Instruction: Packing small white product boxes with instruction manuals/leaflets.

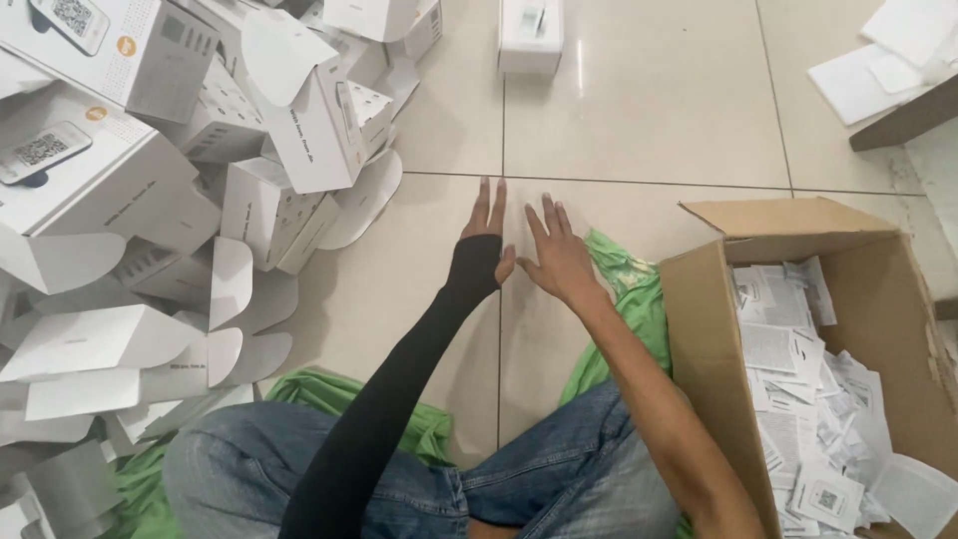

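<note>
We see a brown cardboard box (699, 329) at the right, open and filled with folded white paper leaflets (808, 399). Well to its left lies a heap of open white cartons (150, 200) — flaps up. Beyond the box, one small white carton (530, 35) stands alone. Green cloth (624, 299) lies just beside the box.

Both hands empty over floor tiles.
I see left hand (486, 232) and right hand (555, 255) spread flat, side by side, between white boxes (150, 180) and a cardboard box (711, 339) of leaflets (813, 399).
</note>
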